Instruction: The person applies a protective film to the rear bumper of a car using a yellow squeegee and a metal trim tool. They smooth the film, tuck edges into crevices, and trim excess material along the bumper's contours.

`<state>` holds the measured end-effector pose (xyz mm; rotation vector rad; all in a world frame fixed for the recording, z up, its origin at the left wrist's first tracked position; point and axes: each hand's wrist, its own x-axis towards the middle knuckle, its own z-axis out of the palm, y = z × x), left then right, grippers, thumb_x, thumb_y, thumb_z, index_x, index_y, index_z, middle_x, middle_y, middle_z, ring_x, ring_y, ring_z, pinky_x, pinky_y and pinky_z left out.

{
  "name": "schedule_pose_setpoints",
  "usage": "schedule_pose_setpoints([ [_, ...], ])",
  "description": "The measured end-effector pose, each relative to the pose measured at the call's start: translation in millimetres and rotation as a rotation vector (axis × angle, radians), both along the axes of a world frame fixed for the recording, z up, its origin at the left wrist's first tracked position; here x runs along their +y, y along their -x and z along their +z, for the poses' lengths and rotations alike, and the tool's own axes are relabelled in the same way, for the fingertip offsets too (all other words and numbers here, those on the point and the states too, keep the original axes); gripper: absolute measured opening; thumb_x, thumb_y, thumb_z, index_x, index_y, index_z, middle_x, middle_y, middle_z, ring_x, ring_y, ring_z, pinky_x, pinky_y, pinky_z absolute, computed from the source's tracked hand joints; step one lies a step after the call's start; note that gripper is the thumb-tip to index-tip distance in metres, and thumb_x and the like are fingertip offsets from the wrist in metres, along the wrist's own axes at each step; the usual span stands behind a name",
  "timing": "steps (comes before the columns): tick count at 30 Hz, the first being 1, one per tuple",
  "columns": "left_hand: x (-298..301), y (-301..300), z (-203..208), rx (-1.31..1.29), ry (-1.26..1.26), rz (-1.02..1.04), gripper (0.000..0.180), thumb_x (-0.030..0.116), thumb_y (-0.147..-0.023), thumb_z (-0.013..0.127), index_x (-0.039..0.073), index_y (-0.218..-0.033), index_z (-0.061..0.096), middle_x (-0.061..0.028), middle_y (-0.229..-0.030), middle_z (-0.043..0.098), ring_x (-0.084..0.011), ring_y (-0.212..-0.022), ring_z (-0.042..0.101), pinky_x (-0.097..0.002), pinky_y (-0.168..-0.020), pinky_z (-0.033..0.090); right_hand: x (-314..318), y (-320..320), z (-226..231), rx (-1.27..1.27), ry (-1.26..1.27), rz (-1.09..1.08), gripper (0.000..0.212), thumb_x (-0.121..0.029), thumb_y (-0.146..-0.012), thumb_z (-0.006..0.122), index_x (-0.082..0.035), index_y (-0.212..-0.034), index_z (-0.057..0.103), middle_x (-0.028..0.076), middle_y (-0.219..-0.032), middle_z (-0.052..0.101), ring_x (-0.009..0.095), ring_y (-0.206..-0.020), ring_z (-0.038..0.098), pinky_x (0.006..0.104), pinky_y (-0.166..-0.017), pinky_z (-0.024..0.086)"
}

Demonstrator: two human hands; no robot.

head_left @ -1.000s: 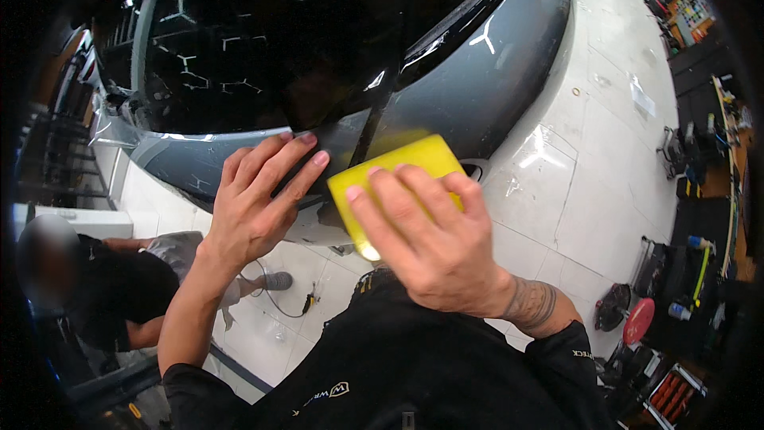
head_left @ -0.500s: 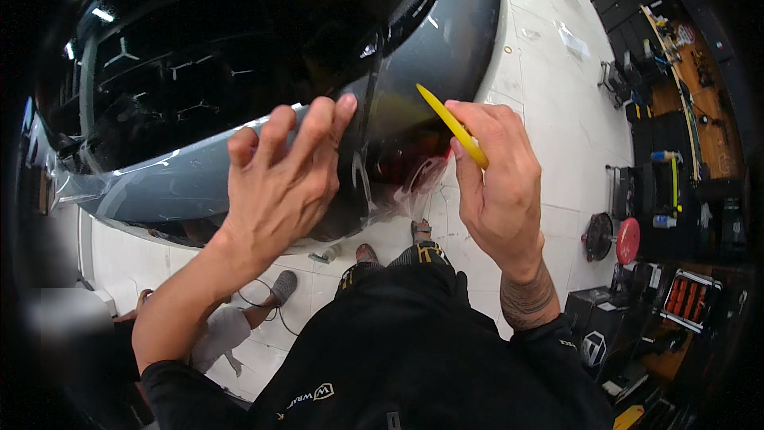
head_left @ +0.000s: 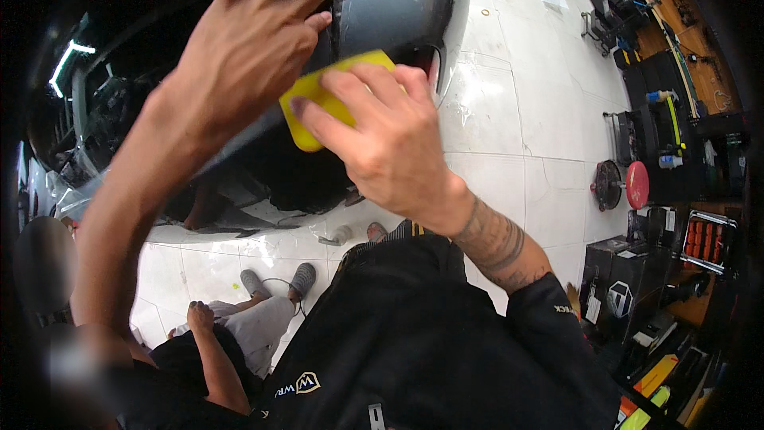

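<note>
My right hand (head_left: pixel 390 139) grips a yellow squeegee card (head_left: pixel 301 134), its fingers over the top and the thumb along the near side. The card lies against the dark curved bodywork of a grey car (head_left: pixel 398 4), just below my left hand. Stretched forward over the car, my left hand (head_left: pixel 251 44) has its fingers spread and slightly bent, with nothing visible in it. Whether its fingertips touch the surface is hard to tell. Clear film (head_left: pixel 76 201) hangs in wrinkles at the car's left end.
At the lower left, a person in light trousers (head_left: pixel 267 330) sits or crouches near a cable. A small bottle (head_left: pixel 341 235) stands on the white tiled floor (head_left: pixel 493 123). Along the right are a red round stool (head_left: pixel 637 185), black boxes (head_left: pixel 617 279) and a wooden workbench (head_left: pixel 692 32).
My left hand has moved up and forward over the car. My right hand has moved left, bringing the squeegee from edge-on in the air to flat against the bodywork. My view has shifted.
</note>
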<state>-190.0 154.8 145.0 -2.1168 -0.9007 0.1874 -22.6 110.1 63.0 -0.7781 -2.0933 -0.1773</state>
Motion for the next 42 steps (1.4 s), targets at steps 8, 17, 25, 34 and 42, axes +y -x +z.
schedule_pose_setpoints([
  [8, -5, -45, 75, 0.310, 0.454, 0.255, 0.035, 0.032, -0.092, 0.052, 0.005, -0.110, 0.066, -0.0128, -0.124, 0.051, -0.0277, -0.122, 0.041, -0.0527, -0.100, 0.035, 36, 7, -15, 0.065, -0.247, -0.084, 0.019, -0.013, -0.084, 0.059, -0.014, -0.097, 0.073, 0.005, -0.088, 0.062, 0.021, -0.083, 0.059, 0.0383, -0.078, 0.037],
  [17, 24, -24, 71, 0.150, 0.562, 0.118, 0.031, 0.029, -0.083, 0.061, 0.012, -0.108, 0.069, -0.0075, -0.127, 0.055, -0.0285, -0.131, 0.039, -0.0584, -0.105, 0.029, 66, -10, -10, 0.011, -0.251, -0.030, 0.022, -0.012, -0.084, 0.059, -0.019, -0.098, 0.074, 0.001, -0.087, 0.063, 0.019, -0.083, 0.059, 0.0366, -0.077, 0.039],
  [25, -30, 10, 36, -0.043, 0.295, 0.125, 0.056, -0.001, -0.074, 0.064, 0.023, -0.125, 0.065, -0.0076, -0.129, 0.048, -0.0245, -0.136, 0.032, -0.0508, -0.115, 0.019, 79, -21, 7, -0.035, -0.146, 0.012, 0.039, 0.003, -0.079, 0.057, -0.020, -0.107, 0.073, 0.001, -0.091, 0.064, 0.020, -0.085, 0.060, 0.0351, -0.076, 0.038],
  [34, -19, 12, -22, -0.078, -0.025, 0.089, 0.045, 0.012, -0.082, 0.060, 0.021, -0.126, 0.065, 0.0002, -0.124, 0.047, -0.0205, -0.136, 0.029, -0.0547, -0.117, 0.003, 115, -34, 55, -0.334, 0.121, 0.252, 0.031, -0.004, -0.075, 0.058, -0.011, -0.100, 0.073, 0.007, -0.092, 0.063, 0.025, -0.093, 0.061, 0.0411, -0.087, 0.043],
  [42, 1, 9, -9, 0.013, -0.076, 0.020, 0.049, 0.013, -0.083, 0.062, 0.029, -0.129, 0.063, 0.0028, -0.126, 0.047, -0.0176, -0.131, 0.033, -0.0534, -0.115, 0.006, 131, -61, 70, 0.285, 0.397, 0.569, 0.023, -0.008, -0.087, 0.065, 0.001, -0.107, 0.068, 0.013, -0.098, 0.067, 0.023, -0.090, 0.064, 0.0307, -0.081, 0.051],
])
